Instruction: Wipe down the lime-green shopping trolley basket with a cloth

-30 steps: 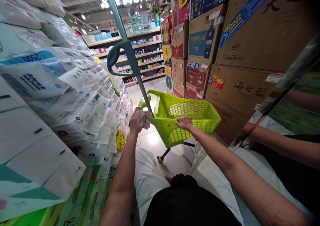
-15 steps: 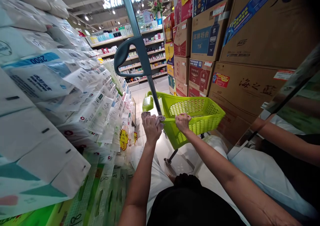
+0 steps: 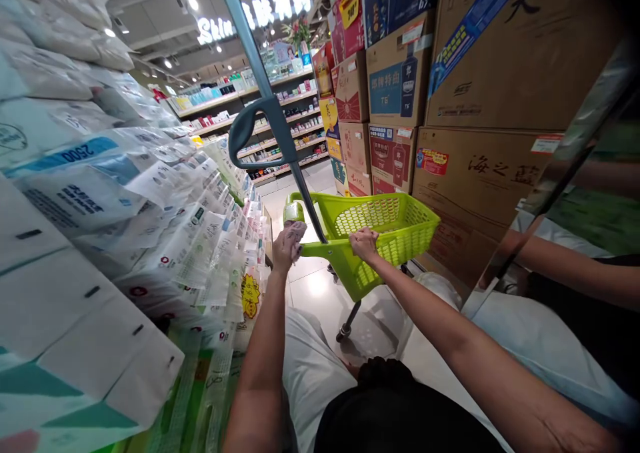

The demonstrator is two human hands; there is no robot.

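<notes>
A lime-green shopping cart basket [image 3: 407, 236] with perforated walls stands in front of me on wheeled legs. My right hand [image 3: 365, 245] is closed around its near rim. Wrapped in the fingers of my left hand [image 3: 285, 247] is a crumpled greyish-pink cloth [image 3: 296, 231], pressed on the green frame at the basket's left corner. A slanted grey pole [image 3: 255, 46] rises from the basket's left side, with a dark loop handle [image 3: 260, 133] on it. What the cloth covers beneath it is hidden.
Packs of white tissue [image 3: 165, 239] are piled along my left. Liquor cartons [image 3: 480, 186] form a wall on the right, beside a mirror-like panel [image 3: 575, 239]. Shelves of small goods [image 3: 300, 119] stand at the aisle's far end. White floor tiles [image 3: 315, 286] show below the cart.
My left hand has slid leftward with the cloth along the green frame to its corner. The right hand keeps its grip on the rim. The view has shifted slightly.
</notes>
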